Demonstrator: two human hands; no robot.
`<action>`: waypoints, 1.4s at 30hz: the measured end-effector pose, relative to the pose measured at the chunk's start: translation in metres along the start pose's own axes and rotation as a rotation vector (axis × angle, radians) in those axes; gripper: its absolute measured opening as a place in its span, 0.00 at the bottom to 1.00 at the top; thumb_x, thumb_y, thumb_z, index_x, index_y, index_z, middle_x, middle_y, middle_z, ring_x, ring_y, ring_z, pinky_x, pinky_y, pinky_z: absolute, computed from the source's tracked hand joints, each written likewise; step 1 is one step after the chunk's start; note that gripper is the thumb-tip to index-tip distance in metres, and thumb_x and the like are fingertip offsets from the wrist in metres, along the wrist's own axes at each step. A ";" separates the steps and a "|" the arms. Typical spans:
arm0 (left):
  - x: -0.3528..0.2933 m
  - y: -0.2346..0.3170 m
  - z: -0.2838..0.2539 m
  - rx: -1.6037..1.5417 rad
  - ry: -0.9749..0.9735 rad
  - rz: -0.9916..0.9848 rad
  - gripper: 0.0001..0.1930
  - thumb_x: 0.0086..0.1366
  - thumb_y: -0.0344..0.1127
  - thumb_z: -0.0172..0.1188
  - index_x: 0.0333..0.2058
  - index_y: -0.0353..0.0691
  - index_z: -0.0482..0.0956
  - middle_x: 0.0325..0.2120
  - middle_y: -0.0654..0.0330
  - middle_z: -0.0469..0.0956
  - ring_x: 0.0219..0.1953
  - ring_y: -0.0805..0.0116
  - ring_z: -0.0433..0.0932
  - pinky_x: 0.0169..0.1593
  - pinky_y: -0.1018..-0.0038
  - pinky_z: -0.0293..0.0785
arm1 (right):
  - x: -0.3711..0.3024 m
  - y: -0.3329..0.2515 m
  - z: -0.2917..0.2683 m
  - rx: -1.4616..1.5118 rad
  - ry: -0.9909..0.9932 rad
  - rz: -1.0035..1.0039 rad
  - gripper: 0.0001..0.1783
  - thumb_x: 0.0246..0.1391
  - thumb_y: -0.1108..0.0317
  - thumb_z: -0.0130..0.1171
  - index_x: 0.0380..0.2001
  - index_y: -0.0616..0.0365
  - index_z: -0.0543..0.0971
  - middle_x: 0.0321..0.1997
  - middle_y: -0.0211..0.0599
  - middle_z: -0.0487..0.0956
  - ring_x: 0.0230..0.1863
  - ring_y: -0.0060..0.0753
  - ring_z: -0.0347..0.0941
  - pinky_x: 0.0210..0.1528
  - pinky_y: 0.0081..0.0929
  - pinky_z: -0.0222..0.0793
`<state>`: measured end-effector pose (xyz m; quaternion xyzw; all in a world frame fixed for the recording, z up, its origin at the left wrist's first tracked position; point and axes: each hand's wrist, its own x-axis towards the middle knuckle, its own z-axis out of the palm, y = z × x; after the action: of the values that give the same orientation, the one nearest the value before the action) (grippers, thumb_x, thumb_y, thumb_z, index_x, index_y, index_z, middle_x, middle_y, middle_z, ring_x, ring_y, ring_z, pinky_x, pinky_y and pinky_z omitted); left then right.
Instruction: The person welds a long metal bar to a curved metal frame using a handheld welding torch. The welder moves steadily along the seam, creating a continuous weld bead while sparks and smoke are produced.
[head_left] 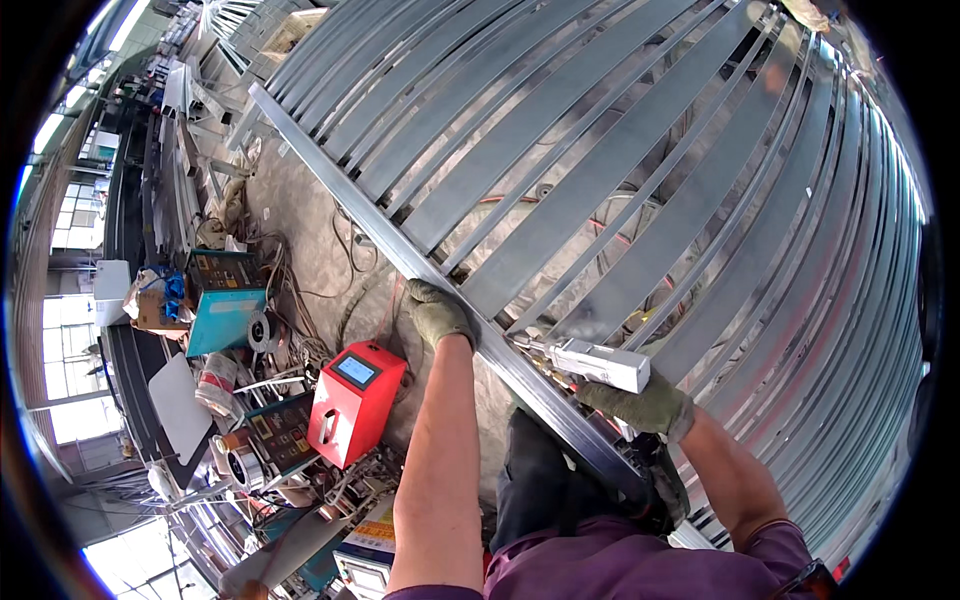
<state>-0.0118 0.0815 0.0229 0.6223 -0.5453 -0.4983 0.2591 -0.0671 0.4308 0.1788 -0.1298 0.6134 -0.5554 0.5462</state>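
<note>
1. Our left hand (437, 314), in a worn green glove, is curled tight over the edge of the long steel frame rail (420, 265) of a slatted metal gate (620, 170). The fingers wrap the rail and the thumb side faces us.

2. Our right hand (640, 405), gloved the same way, is closed around the grip of a white handheld welding gun (598, 362). The gun's body lies just above the knuckles and its nozzle points left toward the rail, close to where a slat meets it. We cannot tell whether the tip touches the metal.

3. The nozzle sits only a little way to the right of the left hand on the same rail. If the left hand slides along, we judge that heat or spatter could reach the glove.

4. Below the left forearm, well apart from it, a red machine with a small screen (355, 400) stands on the floor. Left of it are a blue welder unit (225, 305) and loose cables (300, 290). A cable caught by a foot could jerk the gun off its line.

5. The gate rests at an angle under both hands. Leaning hard on the rail could shift it and spoil the seam.
</note>
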 end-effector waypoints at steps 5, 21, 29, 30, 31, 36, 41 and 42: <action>0.008 -0.010 -0.003 -0.050 0.001 0.027 0.40 0.80 0.68 0.40 0.60 0.33 0.79 0.50 0.49 0.85 0.48 0.55 0.84 0.53 0.62 0.80 | 0.001 0.000 0.000 -0.070 -0.006 -0.057 0.26 0.64 0.60 0.74 0.61 0.57 0.82 0.53 0.37 0.88 0.54 0.27 0.82 0.57 0.30 0.79; -0.003 0.007 -0.002 -0.048 0.011 -0.017 0.37 0.81 0.65 0.42 0.61 0.33 0.78 0.48 0.49 0.85 0.48 0.52 0.84 0.55 0.60 0.79 | 0.006 0.006 0.005 -0.211 0.019 -0.057 0.26 0.64 0.53 0.74 0.59 0.53 0.83 0.33 0.27 0.85 0.28 0.16 0.78 0.30 0.26 0.75; -0.018 0.025 -0.003 -0.075 -0.011 0.011 0.35 0.81 0.63 0.43 0.60 0.35 0.80 0.49 0.49 0.85 0.49 0.57 0.83 0.55 0.63 0.79 | 0.005 0.015 0.004 -0.207 0.037 -0.067 0.29 0.61 0.53 0.77 0.60 0.54 0.83 0.40 0.29 0.88 0.35 0.19 0.81 0.37 0.25 0.79; -0.013 0.020 -0.003 -0.125 -0.014 0.015 0.35 0.82 0.63 0.43 0.60 0.34 0.80 0.49 0.49 0.85 0.49 0.57 0.84 0.55 0.63 0.79 | 0.005 0.014 0.006 -0.193 0.036 -0.079 0.29 0.60 0.53 0.77 0.60 0.54 0.83 0.42 0.30 0.88 0.37 0.20 0.82 0.39 0.26 0.79; -0.011 0.017 -0.001 -0.173 -0.021 0.018 0.35 0.82 0.63 0.42 0.60 0.33 0.79 0.50 0.49 0.85 0.48 0.57 0.84 0.55 0.63 0.79 | 0.005 0.014 0.006 -0.178 0.038 -0.089 0.30 0.60 0.54 0.78 0.60 0.55 0.82 0.44 0.31 0.88 0.39 0.20 0.83 0.41 0.26 0.80; -0.044 0.054 0.006 -0.156 -0.025 -0.015 0.35 0.82 0.62 0.41 0.60 0.32 0.79 0.50 0.48 0.85 0.50 0.54 0.84 0.56 0.61 0.78 | 0.003 0.014 0.002 -0.144 0.032 -0.037 0.31 0.60 0.56 0.78 0.62 0.56 0.81 0.51 0.34 0.88 0.49 0.23 0.84 0.52 0.25 0.81; -0.017 0.026 0.004 -0.190 0.025 0.046 0.37 0.81 0.63 0.41 0.60 0.31 0.78 0.52 0.45 0.85 0.51 0.52 0.84 0.57 0.60 0.77 | 0.002 0.005 0.005 -0.119 0.008 -0.013 0.30 0.60 0.58 0.78 0.62 0.57 0.81 0.54 0.35 0.88 0.55 0.24 0.84 0.57 0.26 0.81; -0.012 0.022 0.003 -0.212 0.010 0.038 0.37 0.82 0.63 0.41 0.60 0.31 0.78 0.52 0.45 0.85 0.51 0.52 0.84 0.57 0.60 0.77 | 0.002 0.006 0.005 -0.128 0.008 -0.031 0.30 0.60 0.58 0.78 0.62 0.57 0.81 0.54 0.35 0.88 0.54 0.24 0.84 0.57 0.26 0.81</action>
<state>-0.0231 0.0880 0.0450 0.5836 -0.4996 -0.5451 0.3356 -0.0609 0.4281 0.1737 -0.1719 0.6477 -0.5239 0.5258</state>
